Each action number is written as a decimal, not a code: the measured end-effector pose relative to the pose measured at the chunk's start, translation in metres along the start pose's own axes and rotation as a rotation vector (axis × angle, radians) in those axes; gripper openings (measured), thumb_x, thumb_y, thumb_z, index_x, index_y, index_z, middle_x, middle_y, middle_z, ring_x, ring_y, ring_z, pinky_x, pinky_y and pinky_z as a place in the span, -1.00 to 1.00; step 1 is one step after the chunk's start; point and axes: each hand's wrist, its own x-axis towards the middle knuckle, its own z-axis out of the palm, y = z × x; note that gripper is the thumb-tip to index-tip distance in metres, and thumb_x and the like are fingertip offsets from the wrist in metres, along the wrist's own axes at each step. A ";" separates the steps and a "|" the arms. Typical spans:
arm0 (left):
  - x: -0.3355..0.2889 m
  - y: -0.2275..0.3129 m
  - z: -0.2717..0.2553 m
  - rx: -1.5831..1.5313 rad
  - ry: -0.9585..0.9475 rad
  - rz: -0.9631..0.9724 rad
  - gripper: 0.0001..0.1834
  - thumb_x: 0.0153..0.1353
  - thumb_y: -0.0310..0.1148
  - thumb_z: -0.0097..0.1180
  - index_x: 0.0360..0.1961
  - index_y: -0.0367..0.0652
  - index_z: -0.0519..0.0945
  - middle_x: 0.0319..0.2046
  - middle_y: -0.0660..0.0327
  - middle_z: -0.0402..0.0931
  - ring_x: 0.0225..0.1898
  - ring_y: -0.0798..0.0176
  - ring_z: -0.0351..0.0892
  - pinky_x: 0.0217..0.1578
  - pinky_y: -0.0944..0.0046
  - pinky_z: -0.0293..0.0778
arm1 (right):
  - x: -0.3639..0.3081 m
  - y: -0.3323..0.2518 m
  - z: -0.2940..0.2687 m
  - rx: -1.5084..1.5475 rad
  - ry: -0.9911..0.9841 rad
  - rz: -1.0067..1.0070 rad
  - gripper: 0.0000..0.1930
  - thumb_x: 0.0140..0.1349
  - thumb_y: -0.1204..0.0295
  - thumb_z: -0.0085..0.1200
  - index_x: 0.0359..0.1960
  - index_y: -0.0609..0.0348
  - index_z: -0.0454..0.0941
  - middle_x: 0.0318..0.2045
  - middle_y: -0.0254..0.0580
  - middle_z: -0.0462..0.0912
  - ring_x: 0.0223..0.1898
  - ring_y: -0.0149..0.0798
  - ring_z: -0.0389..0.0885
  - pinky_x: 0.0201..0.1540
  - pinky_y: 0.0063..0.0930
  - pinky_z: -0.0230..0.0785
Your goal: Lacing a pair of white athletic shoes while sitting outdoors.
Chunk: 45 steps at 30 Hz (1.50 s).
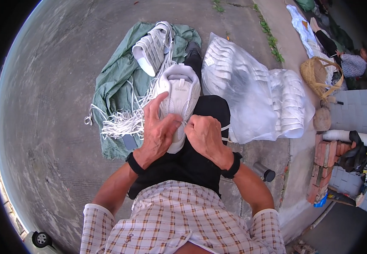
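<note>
Shoe (177, 95) at lap's (166, 167) far edge. Left hand (160, 131) spread along it, pinch unclear; right hand (206, 135) curled, apparently pinching lace (225, 127). Best brace shoe, pull evenly, no twists.

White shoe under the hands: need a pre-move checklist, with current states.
1. Shoe orientation: ok. The white shoe has its toe end nearest the checked shirt.
2. Left hand on shoe: ok, in contact with the upper.
3. Right hand grip: cannot tell. It is curled near the toe end; what it pinches is hidden.
4. Lacing at toe end: cannot tell, partly covered by the hands.
5. Loose laces untangled: not ok, heaped in overlapping loops on the green sheet.
6. Clear plastic bag clear of both hands: ok.
</note>
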 end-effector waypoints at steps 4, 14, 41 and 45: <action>-0.002 -0.004 0.000 -0.030 0.006 0.006 -0.75 0.04 -0.54 0.36 -0.22 -0.06 0.70 0.34 -0.06 0.21 0.31 -0.20 0.24 0.23 -0.11 0.30 | 0.011 0.001 0.008 0.101 0.026 0.126 -0.78 0.11 0.43 0.12 -0.57 0.39 0.55 -0.61 0.22 0.55 -0.53 0.27 0.57 -0.40 0.01 0.39; 0.003 -0.012 -0.008 0.051 -0.058 0.158 -0.58 0.05 -0.45 0.32 0.00 0.00 0.66 0.44 0.03 0.11 0.38 -0.22 0.12 0.32 -0.20 0.12 | 0.026 0.000 -0.038 -0.313 0.063 -0.648 -0.82 0.06 0.59 0.16 -0.26 0.28 0.57 -0.07 -0.03 0.53 0.26 -0.01 0.41 0.45 -0.06 0.04; 0.007 -0.035 0.014 0.193 0.048 0.364 -0.66 0.06 -0.13 0.26 -0.19 -0.09 0.65 0.33 0.03 0.26 0.32 -0.23 0.17 0.28 -0.26 0.10 | 0.050 0.027 -0.031 -0.310 -0.230 -0.680 -0.94 -0.01 0.46 0.14 -0.51 0.15 0.54 -0.45 -0.14 0.57 -0.23 -0.01 0.58 -0.01 -0.12 0.29; -0.007 -0.044 0.008 0.284 0.028 0.354 -0.53 0.16 -0.07 0.19 -0.04 -0.22 0.60 0.38 -0.07 0.15 0.37 -0.28 0.09 0.32 -0.29 0.05 | 0.053 -0.002 -0.008 -0.311 -0.377 -0.491 -0.89 -0.07 0.41 0.22 -0.53 0.18 0.61 -0.50 -0.04 0.66 -0.32 -0.05 0.67 -0.14 -0.19 0.26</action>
